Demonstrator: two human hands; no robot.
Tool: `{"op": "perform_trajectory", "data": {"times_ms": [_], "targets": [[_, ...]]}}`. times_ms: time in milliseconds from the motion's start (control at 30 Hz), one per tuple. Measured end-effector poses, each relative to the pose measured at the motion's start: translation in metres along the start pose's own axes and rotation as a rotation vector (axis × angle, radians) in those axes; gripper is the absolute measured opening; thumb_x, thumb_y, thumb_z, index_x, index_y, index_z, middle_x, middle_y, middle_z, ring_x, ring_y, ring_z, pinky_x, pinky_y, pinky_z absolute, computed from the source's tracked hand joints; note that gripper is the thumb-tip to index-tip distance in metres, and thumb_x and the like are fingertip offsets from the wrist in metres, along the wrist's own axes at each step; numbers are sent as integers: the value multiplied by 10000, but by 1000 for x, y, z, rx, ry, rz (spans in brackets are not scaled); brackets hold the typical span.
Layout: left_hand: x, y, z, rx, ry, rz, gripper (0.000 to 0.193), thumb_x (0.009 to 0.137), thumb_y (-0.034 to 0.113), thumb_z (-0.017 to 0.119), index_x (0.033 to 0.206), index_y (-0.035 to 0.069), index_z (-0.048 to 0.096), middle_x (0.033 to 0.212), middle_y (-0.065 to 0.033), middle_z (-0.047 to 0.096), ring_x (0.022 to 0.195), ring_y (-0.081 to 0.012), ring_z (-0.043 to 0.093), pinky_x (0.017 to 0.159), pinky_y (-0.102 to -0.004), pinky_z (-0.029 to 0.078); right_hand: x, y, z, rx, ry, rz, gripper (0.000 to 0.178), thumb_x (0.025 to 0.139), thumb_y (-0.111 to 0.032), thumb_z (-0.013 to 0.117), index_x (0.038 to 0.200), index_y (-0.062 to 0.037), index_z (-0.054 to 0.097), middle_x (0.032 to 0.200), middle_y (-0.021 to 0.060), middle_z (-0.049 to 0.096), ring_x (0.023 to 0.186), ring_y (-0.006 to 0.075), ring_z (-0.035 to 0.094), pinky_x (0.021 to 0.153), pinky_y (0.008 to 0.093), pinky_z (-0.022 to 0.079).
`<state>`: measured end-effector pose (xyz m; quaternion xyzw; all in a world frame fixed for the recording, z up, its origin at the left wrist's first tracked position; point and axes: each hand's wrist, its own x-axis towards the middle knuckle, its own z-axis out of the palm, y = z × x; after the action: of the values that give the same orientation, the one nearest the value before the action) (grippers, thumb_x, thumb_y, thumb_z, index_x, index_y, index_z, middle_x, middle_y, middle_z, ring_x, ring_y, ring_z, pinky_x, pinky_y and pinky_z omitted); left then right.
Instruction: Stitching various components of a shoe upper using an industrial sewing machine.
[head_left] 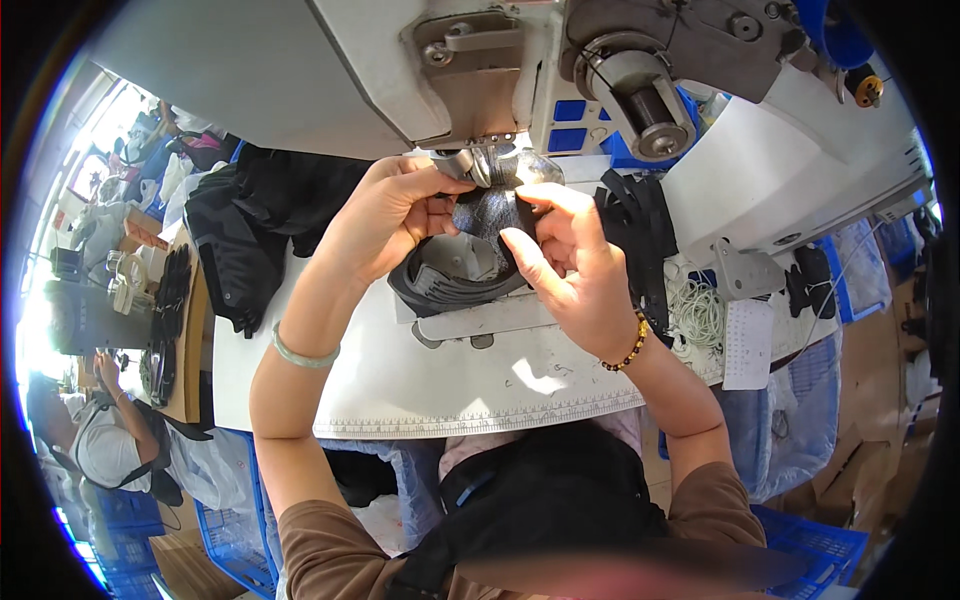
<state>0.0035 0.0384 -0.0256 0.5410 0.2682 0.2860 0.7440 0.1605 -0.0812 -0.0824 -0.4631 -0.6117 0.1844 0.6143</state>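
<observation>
Up against the working end of a large white sewing machine (470, 100), both my hands hold a dark grey fabric band (435, 290). The band curves into a loop, its lower part lying on the white table (400, 395). My left hand (395, 210) pinches its upper left edge beside a shiny metal part (460, 163) of the machine. From the right, my right hand (575, 255) grips it between thumb and fingers. Bright glare covers the upper part of the band, so its stitching and the needle cannot be made out.
Black fabric pieces (240, 225) are heaped on the left. Black straps (640, 235), a bundle of pale cord (695, 310) and a white card (748, 345) lie at the right. A printed ruler (480, 425) edges the table. At far left, another person (110, 440) sits.
</observation>
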Motion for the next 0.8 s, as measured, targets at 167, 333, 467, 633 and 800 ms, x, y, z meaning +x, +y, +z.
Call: {"op": "perform_trajectory", "data": {"times_ms": [167, 333, 467, 633, 800], "targets": [[5, -1, -5, -27, 21, 44, 97, 836, 19, 532, 867, -39, 602, 827, -83, 631, 610, -112, 579, 499, -221, 472, 2, 8, 5, 91, 36, -28, 331, 837, -52, 632, 1078, -27, 406, 676, 19, 525, 501, 30, 434, 456, 181, 358], [6, -1, -5, -30, 31, 52, 96, 832, 9, 532, 878, -45, 597, 817, -87, 629, 587, -109, 576, 498, -218, 491, 2, 8, 5, 135, 95, -21, 283, 836, -32, 629, 961, -31, 376, 676, 15, 539, 507, 9, 444, 449, 174, 345], [4, -2, -9, 36, -20, 43, 88, 829, 42, 602, 773, -24, 583, 703, -61, 583, 559, -100, 566, 531, -213, 518, -2, 12, 1, 123, 34, -56, 289, 821, -17, 633, 958, -38, 379, 641, 12, 537, 476, 12, 440, 432, 179, 340], [0, 1, -8, 65, 0, 23, 99, 834, 17, 590, 747, -21, 561, 774, -139, 632, 563, -145, 608, 542, -231, 542, -4, 12, 0, 45, 24, -131, 299, 791, -16, 644, 956, -57, 398, 594, 6, 519, 434, 28, 425, 414, 184, 335], [8, -1, -17, 88, -44, 37, 111, 847, 10, 569, 746, -21, 535, 814, -205, 639, 558, -180, 630, 554, -253, 556, -3, 15, -1, -3, 39, -145, 298, 787, -33, 652, 959, -62, 410, 595, 1, 517, 422, 31, 412, 414, 184, 339]]}}
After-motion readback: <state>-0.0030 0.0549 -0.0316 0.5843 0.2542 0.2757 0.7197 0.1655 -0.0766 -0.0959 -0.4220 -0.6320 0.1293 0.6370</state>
